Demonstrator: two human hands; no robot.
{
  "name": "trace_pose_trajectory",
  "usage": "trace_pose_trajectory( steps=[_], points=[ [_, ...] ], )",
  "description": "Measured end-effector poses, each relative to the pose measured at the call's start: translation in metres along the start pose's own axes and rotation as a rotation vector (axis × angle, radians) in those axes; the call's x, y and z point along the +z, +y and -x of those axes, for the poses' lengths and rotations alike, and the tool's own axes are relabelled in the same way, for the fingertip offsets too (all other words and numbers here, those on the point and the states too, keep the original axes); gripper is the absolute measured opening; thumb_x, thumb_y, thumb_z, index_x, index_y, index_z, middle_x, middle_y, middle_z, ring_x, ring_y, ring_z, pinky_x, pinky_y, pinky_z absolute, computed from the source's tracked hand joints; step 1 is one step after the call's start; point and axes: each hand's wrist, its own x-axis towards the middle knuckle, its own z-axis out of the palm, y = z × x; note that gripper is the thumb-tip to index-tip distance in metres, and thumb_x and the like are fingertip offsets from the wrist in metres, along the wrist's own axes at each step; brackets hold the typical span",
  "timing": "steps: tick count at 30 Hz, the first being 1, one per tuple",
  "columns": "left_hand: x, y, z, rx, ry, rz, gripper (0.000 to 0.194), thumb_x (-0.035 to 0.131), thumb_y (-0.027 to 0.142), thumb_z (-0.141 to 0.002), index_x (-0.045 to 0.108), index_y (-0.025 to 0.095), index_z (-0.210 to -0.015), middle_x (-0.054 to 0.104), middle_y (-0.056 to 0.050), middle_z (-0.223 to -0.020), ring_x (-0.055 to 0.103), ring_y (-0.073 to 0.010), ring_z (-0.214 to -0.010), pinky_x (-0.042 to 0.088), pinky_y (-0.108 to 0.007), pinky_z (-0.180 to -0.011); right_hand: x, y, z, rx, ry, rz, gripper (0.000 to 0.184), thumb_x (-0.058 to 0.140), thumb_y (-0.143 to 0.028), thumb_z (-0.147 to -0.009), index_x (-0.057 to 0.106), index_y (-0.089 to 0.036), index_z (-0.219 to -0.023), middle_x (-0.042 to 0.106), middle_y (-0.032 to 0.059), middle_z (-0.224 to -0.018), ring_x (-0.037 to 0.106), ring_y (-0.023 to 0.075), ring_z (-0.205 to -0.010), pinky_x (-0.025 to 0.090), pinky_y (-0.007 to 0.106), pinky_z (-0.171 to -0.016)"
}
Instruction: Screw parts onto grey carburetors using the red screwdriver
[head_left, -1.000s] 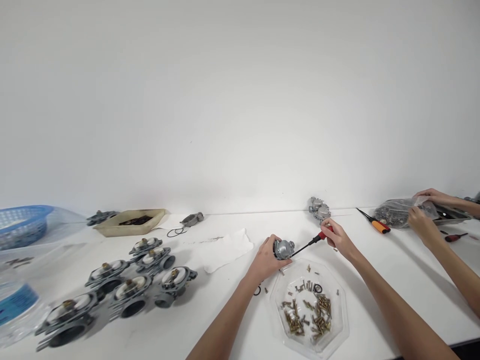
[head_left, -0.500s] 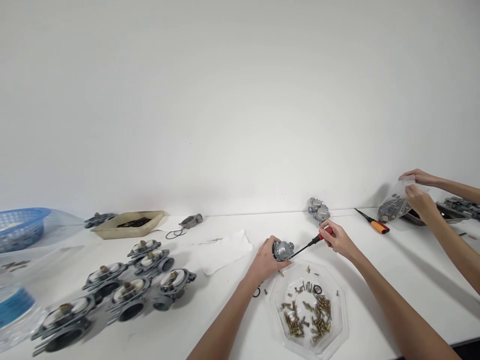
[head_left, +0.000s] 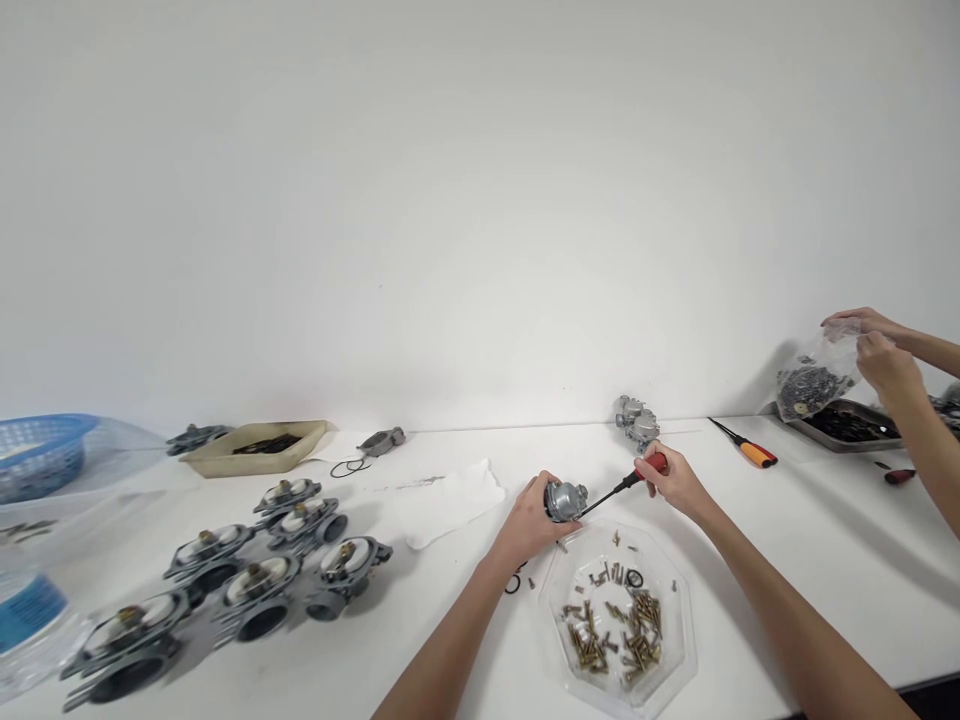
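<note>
My left hand (head_left: 531, 515) is wrapped round a small grey metal carburetor (head_left: 568, 501), held just above the far edge of a clear plastic tray (head_left: 679, 655). Closed on the red handle of a screwdriver (head_left: 628, 482) is my right hand (head_left: 673, 483). The black shaft slants down to the left, its tip at the carburetor's lower right side; I cannot tell exactly what the tip touches. Brass-coloured screws (head_left: 643, 625) lie in the tray with a black O-ring (head_left: 634, 579). Another O-ring (head_left: 512, 583) lies on the table beside the tray.
Several opened carburetors (head_left: 259, 590) stand at left, near a blue basket (head_left: 45, 455) and beige tray (head_left: 259, 462). Assembled carburetors (head_left: 637, 422) rest by the wall. An orange-handled tool (head_left: 754, 453) lies right. A co-worker's hands (head_left: 889, 365) hold a plastic bag (head_left: 814, 385) over a dark tray (head_left: 847, 430).
My hands, carburetor and screwdriver hold nearly the same place. The co-worker's hands have moved the bag right and up, uncovering more of the dark tray and a red-handled tool.
</note>
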Motion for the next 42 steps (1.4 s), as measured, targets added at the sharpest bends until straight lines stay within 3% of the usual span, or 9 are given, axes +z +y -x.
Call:
trace_pose_trajectory(
  steps=[4, 9, 14, 19, 23, 27, 32, 38, 42],
  points=[
    [0.001, -0.001, 0.000, 0.007, 0.017, 0.000, 0.046, 0.078, 0.040, -0.064, 0.052, 0.025, -0.098, 0.062, -0.002, -0.102, 0.058, -0.0253, -0.098, 0.047, -0.034, -0.084, 0.002, -0.004, 0.001, -0.042, -0.069, -0.166, 0.045, 0.074, -0.053, -0.073, 0.056, -0.022, -0.100, 0.061, 0.0022, -0.081, 0.060, 0.0175, -0.067, 0.045, 0.025, -0.049],
    [0.002, -0.002, -0.001, 0.024, 0.020, 0.011, 0.046, 0.078, 0.039, -0.064, 0.051, 0.025, -0.099, 0.062, -0.002, -0.104, 0.058, -0.0250, -0.098, 0.046, -0.034, -0.085, 0.005, 0.002, -0.001, 0.012, 0.062, 0.017, 0.036, 0.070, -0.054, -0.079, 0.056, -0.021, -0.086, 0.053, -0.0048, -0.057, 0.045, 0.0106, -0.044, 0.035, 0.023, -0.043],
    [0.002, -0.002, -0.001, 0.018, 0.007, -0.005, 0.046, 0.077, 0.040, -0.065, 0.050, 0.025, -0.099, 0.062, -0.002, -0.105, 0.058, -0.0253, -0.099, 0.046, -0.034, -0.085, 0.002, -0.001, 0.000, -0.056, -0.068, -0.094, 0.043, 0.074, -0.050, -0.075, 0.058, -0.021, -0.102, 0.063, 0.0017, -0.081, 0.056, 0.0134, -0.058, 0.044, 0.026, -0.050],
    [0.002, -0.002, -0.001, 0.024, 0.010, 0.002, 0.046, 0.078, 0.038, -0.064, 0.050, 0.025, -0.099, 0.062, -0.002, -0.104, 0.059, -0.0254, -0.099, 0.046, -0.034, -0.085, 0.000, -0.001, 0.000, -0.018, 0.024, 0.017, 0.033, 0.067, -0.050, -0.083, 0.057, -0.020, -0.093, 0.057, -0.0023, -0.065, 0.048, 0.0112, -0.048, 0.037, 0.024, -0.044],
    [0.002, -0.001, -0.001, 0.012, 0.012, 0.003, 0.046, 0.078, 0.039, -0.064, 0.051, 0.025, -0.099, 0.062, -0.003, -0.106, 0.058, -0.0261, -0.100, 0.046, -0.034, -0.085, -0.001, 0.001, -0.002, -0.085, -0.062, -0.069, 0.045, 0.073, -0.047, -0.077, 0.057, -0.022, -0.111, 0.068, 0.0071, -0.095, 0.063, 0.0180, -0.072, 0.051, 0.029, -0.059],
    [0.001, 0.001, 0.000, 0.006, 0.009, -0.007, 0.046, 0.077, 0.038, -0.065, 0.050, 0.025, -0.099, 0.061, -0.002, -0.104, 0.058, -0.0259, -0.099, 0.046, -0.034, -0.084, 0.001, 0.001, -0.002, -0.018, 0.032, 0.015, 0.037, 0.068, -0.052, -0.081, 0.060, -0.020, -0.098, 0.063, 0.0008, -0.066, 0.057, 0.0155, -0.056, 0.050, 0.031, -0.059],
    [0.002, 0.000, 0.000, -0.001, 0.008, -0.014, 0.045, 0.077, 0.038, -0.065, 0.050, 0.025, -0.099, 0.061, -0.002, -0.104, 0.058, -0.0258, -0.100, 0.046, -0.034, -0.085, 0.002, 0.000, 0.000, -0.079, -0.045, -0.121, 0.058, 0.073, -0.050, -0.076, 0.050, -0.025, -0.123, 0.070, 0.0072, -0.100, 0.065, 0.0193, -0.074, 0.054, 0.033, -0.067],
    [0.001, 0.001, 0.000, 0.005, 0.011, -0.011, 0.045, 0.078, 0.038, -0.065, 0.050, 0.025, -0.098, 0.062, -0.002, -0.103, 0.058, -0.0256, -0.100, 0.046, -0.033, -0.085, 0.002, -0.003, 0.000, -0.009, 0.050, 0.050, 0.042, 0.070, -0.052, -0.080, 0.055, -0.023, -0.107, 0.064, -0.0007, -0.068, 0.064, 0.0198, -0.065, 0.052, 0.034, -0.065],
    [0.002, -0.001, 0.000, 0.011, 0.016, -0.012, 0.045, 0.078, 0.039, -0.065, 0.050, 0.025, -0.099, 0.061, -0.002, -0.104, 0.059, -0.0251, -0.099, 0.047, -0.034, -0.084, -0.001, -0.009, 0.002, -0.069, -0.088, -0.052, 0.048, 0.073, -0.049, -0.078, 0.053, -0.024, -0.113, 0.069, 0.0094, -0.105, 0.068, 0.0243, -0.090, 0.053, 0.035, -0.073]
  ],
)
